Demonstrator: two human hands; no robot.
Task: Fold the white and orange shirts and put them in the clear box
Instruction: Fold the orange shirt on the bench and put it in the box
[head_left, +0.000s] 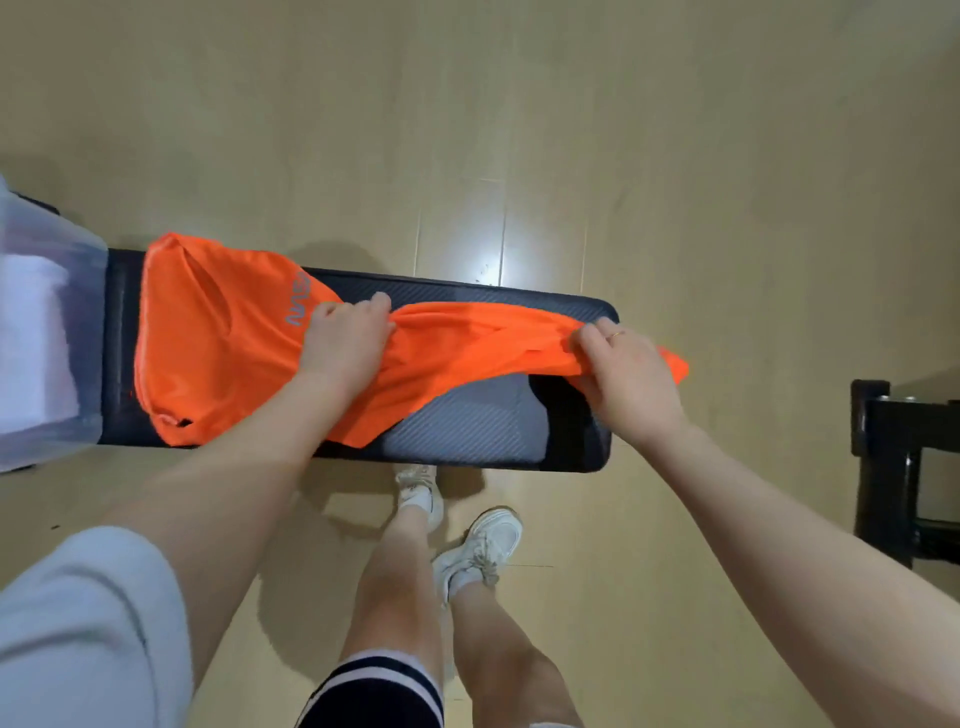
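Note:
An orange shirt (218, 343) with grey lettering lies stretched along a black padded bench (467, 431). My left hand (345, 338) pinches the cloth near the shirt's middle, just right of the lettering. My right hand (626, 374) grips the bunched end of the shirt at the bench's right end, lifted slightly off the pad. A clear box (78, 249) stands on the bench's left end, and a folded white shirt (34, 343) lies inside it.
The bench stands on a light wooden floor (519, 130). A dark wooden piece of furniture (904, 467) is at the right edge. My legs and white sneakers (483, 545) are just in front of the bench.

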